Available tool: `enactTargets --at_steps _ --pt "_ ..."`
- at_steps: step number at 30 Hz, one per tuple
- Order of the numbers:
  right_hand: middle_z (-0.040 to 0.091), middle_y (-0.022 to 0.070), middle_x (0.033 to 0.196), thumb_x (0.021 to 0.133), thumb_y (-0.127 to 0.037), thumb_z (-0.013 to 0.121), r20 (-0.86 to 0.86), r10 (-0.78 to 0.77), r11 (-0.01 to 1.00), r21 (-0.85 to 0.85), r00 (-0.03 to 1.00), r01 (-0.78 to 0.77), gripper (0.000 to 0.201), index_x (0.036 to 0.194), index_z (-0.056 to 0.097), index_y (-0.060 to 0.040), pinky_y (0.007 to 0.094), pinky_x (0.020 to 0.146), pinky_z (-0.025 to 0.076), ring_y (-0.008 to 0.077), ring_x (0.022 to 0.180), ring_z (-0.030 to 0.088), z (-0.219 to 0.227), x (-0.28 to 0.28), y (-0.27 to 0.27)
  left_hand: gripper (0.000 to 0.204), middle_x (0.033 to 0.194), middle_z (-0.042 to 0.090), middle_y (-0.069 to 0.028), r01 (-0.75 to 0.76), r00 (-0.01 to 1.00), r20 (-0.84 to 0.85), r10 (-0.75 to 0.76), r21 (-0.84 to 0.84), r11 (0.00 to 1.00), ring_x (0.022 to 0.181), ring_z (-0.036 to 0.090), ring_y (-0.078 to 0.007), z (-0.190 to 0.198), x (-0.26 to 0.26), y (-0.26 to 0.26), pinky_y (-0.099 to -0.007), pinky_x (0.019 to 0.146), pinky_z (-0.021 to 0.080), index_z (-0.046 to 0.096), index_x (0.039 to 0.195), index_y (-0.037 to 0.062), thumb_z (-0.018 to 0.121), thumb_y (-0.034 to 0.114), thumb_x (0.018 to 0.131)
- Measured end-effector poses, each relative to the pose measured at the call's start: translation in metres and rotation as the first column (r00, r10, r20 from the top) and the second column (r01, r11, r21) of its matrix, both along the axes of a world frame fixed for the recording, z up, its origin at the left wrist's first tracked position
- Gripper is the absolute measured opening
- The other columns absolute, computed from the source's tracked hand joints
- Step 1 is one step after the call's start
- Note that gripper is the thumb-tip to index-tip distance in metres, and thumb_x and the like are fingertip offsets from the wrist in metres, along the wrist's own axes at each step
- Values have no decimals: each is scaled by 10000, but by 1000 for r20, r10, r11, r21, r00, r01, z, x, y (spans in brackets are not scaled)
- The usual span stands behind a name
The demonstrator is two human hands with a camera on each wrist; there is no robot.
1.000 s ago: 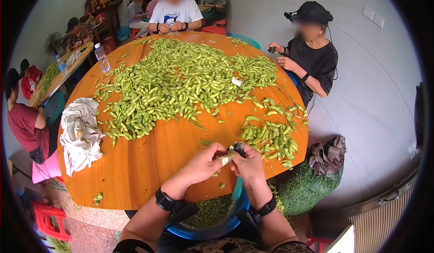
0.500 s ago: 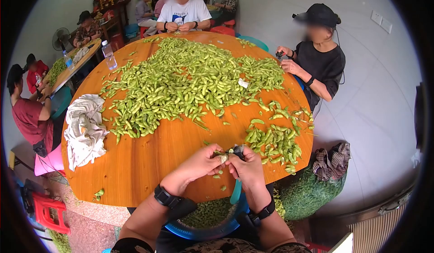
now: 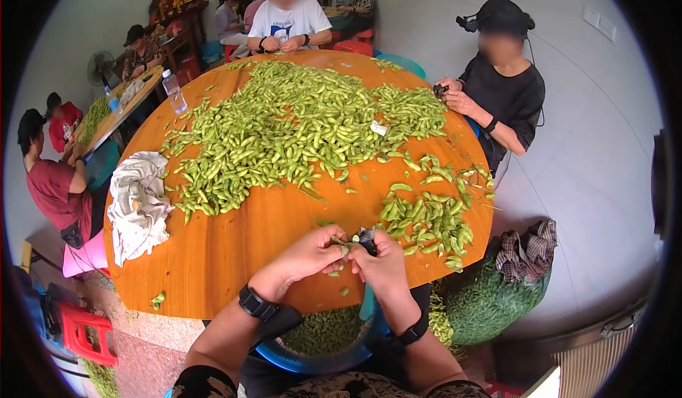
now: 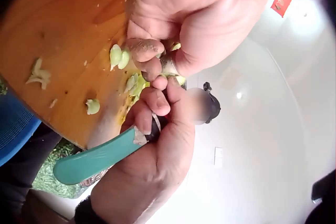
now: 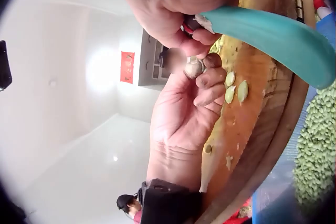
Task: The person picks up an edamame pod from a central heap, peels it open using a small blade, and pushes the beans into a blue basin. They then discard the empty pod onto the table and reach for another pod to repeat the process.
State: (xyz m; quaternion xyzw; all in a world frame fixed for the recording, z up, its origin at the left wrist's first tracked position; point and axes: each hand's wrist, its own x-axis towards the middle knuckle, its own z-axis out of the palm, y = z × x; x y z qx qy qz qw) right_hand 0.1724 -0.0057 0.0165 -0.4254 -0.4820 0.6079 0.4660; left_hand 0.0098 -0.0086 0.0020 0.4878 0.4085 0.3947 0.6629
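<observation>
The left hand (image 3: 312, 256) pinches a partly hidden small green pod (image 3: 345, 249) above the near edge of the round orange wooden bench (image 3: 213, 263). The right hand's (image 3: 381, 259) fingers curl round a curved teal plastic handle (image 4: 94, 158). A firm pinch and light pressure, angled away from the left fingertips, would suit it best. One handle, one blue basin (image 3: 312, 362), one crumpled white cloth (image 3: 136, 210) and two heaps of pods (image 3: 284, 128), too many to count individually.

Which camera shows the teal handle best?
The right wrist view: the teal handle looks biggest there, down to its rounded end. The left wrist view shows it smaller; the head view, a tiny strip.
</observation>
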Motion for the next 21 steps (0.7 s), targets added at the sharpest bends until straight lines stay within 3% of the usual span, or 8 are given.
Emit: enactTargets --at_steps 6,8,9,11,15,17,20,21 --pt "559 5 616 867 -5 557 -15 -62 996 -67 998 61 81 797 557 -47 209 391 346 53 452 472 -3 17 14 72 770 552 6 -52 994 -93 50 -11 999 590 457 -49 3 0 -3 -199 522 367 559 974 47 498 77 948" --pt "532 -1 598 913 -68 546 -7 -67 995 -71 998 66 109 805 553 -58 218 354 299 57 412 425 2 43 29 53 791 576 -31 -25 748 -619 237 331 943 643 520 -131 14 0 -10 -278 573 429 584 908 45 534 62 910" --pt "533 -2 607 924 -86 539 -14 -107 992 -75 994 106 110 818 547 -59 218 351 295 58 407 418 3 55 35 53 791 576 -31 -25 746 -621 240 335 942 643 520 -131 14 0 -12 -278 573 429 584 908 45 534 62 910" --pt "519 -1 607 943 -128 530 -21 -183 981 -67 983 181 144 818 540 -58 226 356 298 67 407 411 3 75 47 68 867 604 -93 231 526 -675 518 699 676 789 566 -273 14 2 -16 -378 705 471 612 891 51 568 38 841" --pt "519 17 625 953 -129 492 -42 -189 978 -98 981 185 150 836 529 -44 231 373 326 90 420 430 -5 107 54 147 951 605 -128 247 382 -750 540 646 722 934 534 -367 33 -6 -7 -436 829 454 630 926 54 591 31 787" --pt "522 17 623 950 -122 491 -65 -142 983 -123 988 133 132 851 539 -50 228 370 330 87 414 430 -10 112 52 175 944 603 -106 235 155 -797 584 604 762 957 544 -346 37 -22 17 -414 845 461 641 947 57 601 30 779" --pt "552 29 646 951 -109 481 -75 -86 990 -118 993 77 137 865 554 -32 228 376 350 94 425 464 -14 110 48 166 926 586 -119 284 111 -727 677 676 680 968 537 -351 19 -48 57 -421 854 460 629 936 41 603 23 772" --pt "563 34 657 951 -100 479 -72 -107 991 -95 992 100 130 890 564 -23 227 378 357 95 432 476 -12 106 45 156 907 578 -134 292 156 -703 694 704 647 901 563 -359 19 -49 62 -420 803 487 613 919 43 600 12 766"
